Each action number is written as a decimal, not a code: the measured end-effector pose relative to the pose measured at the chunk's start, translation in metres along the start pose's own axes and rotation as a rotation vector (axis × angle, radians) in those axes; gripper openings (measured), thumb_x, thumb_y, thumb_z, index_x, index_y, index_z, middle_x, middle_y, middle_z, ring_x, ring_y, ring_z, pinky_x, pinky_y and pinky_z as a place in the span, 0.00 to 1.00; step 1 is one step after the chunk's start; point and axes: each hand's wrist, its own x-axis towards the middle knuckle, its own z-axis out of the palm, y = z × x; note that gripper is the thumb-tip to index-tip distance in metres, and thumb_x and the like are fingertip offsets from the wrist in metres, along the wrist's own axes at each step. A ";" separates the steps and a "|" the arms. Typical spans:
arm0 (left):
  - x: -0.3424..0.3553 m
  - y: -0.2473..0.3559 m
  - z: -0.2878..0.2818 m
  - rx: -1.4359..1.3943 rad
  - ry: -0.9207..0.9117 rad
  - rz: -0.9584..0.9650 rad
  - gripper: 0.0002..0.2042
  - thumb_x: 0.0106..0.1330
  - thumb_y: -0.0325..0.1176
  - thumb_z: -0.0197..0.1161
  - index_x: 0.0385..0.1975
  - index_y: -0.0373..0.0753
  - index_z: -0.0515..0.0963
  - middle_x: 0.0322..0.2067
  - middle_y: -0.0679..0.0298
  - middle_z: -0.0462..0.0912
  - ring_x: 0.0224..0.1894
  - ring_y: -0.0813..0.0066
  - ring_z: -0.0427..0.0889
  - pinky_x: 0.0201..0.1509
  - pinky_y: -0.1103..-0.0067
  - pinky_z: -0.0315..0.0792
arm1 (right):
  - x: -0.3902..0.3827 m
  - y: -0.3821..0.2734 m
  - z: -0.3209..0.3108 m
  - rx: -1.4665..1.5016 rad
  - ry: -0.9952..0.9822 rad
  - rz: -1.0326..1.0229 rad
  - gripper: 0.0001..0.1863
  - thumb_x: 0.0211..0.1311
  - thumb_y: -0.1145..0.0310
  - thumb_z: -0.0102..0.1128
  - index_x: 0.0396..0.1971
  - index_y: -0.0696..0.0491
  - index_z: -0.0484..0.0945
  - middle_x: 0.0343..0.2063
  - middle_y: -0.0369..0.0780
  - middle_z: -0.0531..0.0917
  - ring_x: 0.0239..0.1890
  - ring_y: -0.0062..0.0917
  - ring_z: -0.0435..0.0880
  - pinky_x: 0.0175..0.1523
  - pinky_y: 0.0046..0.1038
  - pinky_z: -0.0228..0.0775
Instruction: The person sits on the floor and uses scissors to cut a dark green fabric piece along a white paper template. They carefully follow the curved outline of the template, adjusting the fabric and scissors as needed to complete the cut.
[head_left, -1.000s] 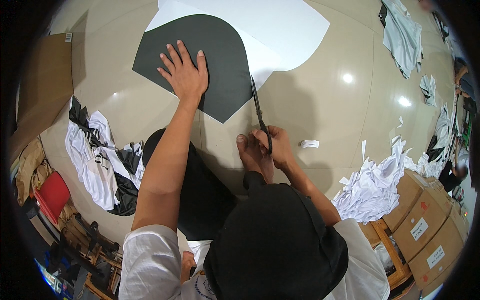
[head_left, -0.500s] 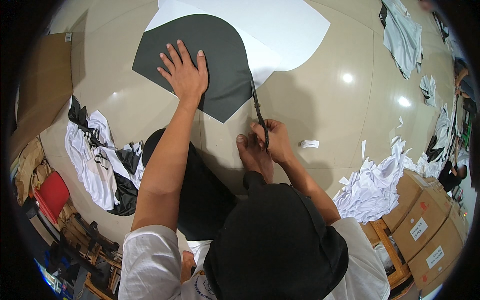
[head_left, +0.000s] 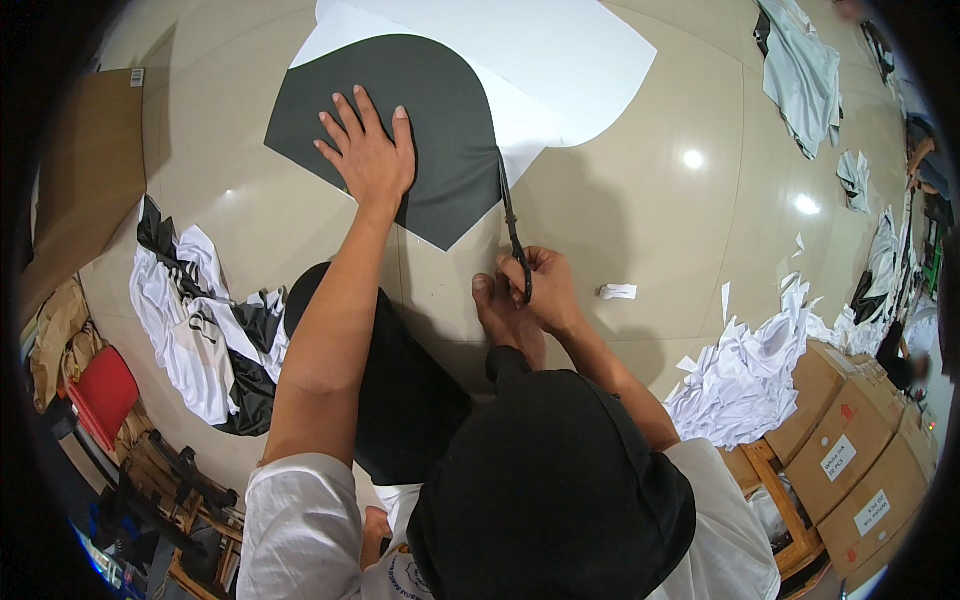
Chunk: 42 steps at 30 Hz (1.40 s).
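Note:
A dark grey panel (head_left: 445,130) with a rounded far edge lies on the tiled floor, over a larger white sheet (head_left: 560,70). My left hand (head_left: 375,160) rests flat on the panel, its fingers spread. In my right hand (head_left: 548,288) is a pair of black scissors (head_left: 512,220), gripped by the handles. The blades point away from me and meet the panel's right edge, where a narrow white margin shows beside the grey. My bare foot (head_left: 508,315) is on the floor just left of my right hand.
Crumpled white and black fabric (head_left: 205,320) lies at the left, near a cardboard box (head_left: 90,150). White scraps (head_left: 745,380) are heaped at the right beside stacked cartons (head_left: 840,450). A small white strip (head_left: 618,292) lies right of my right hand. More cloth (head_left: 802,75) lies far right.
My right hand has shifted slightly left, and the scissors stand a little differently along the panel's right edge. The left hand stays almost in place on the panel.

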 end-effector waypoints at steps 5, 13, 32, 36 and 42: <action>0.001 -0.002 0.002 -0.011 0.045 0.014 0.39 0.83 0.61 0.41 0.85 0.42 0.54 0.84 0.44 0.51 0.85 0.33 0.44 0.84 0.38 0.36 | 0.002 0.004 0.001 0.004 -0.002 0.000 0.16 0.66 0.63 0.70 0.24 0.59 0.80 0.17 0.35 0.80 0.19 0.17 0.77 0.26 0.23 0.66; 0.000 -0.001 0.001 0.007 0.004 0.000 0.39 0.83 0.61 0.40 0.85 0.42 0.52 0.85 0.45 0.48 0.86 0.37 0.41 0.85 0.40 0.34 | 0.004 -0.012 0.005 0.006 0.030 0.028 0.19 0.65 0.58 0.72 0.30 0.61 0.81 0.15 0.33 0.78 0.17 0.16 0.75 0.24 0.23 0.65; -0.001 -0.001 0.000 -0.005 0.026 0.010 0.39 0.83 0.61 0.39 0.85 0.42 0.52 0.84 0.45 0.49 0.86 0.36 0.42 0.85 0.39 0.35 | 0.022 -0.008 0.011 0.089 0.026 0.000 0.18 0.67 0.60 0.74 0.30 0.59 0.80 0.14 0.33 0.77 0.13 0.16 0.72 0.19 0.22 0.60; 0.000 -0.001 0.001 0.007 0.020 0.009 0.39 0.83 0.61 0.39 0.85 0.42 0.52 0.85 0.45 0.49 0.86 0.37 0.42 0.85 0.40 0.35 | 0.024 -0.002 0.010 0.093 0.015 -0.019 0.18 0.68 0.60 0.74 0.31 0.60 0.80 0.14 0.34 0.78 0.14 0.16 0.73 0.19 0.22 0.61; 0.001 -0.004 0.005 -0.004 0.039 0.011 0.39 0.82 0.62 0.39 0.85 0.43 0.53 0.84 0.45 0.50 0.86 0.36 0.43 0.84 0.38 0.35 | 0.018 -0.008 0.012 0.070 -0.002 0.008 0.16 0.69 0.61 0.73 0.32 0.58 0.79 0.15 0.33 0.77 0.16 0.15 0.73 0.22 0.21 0.63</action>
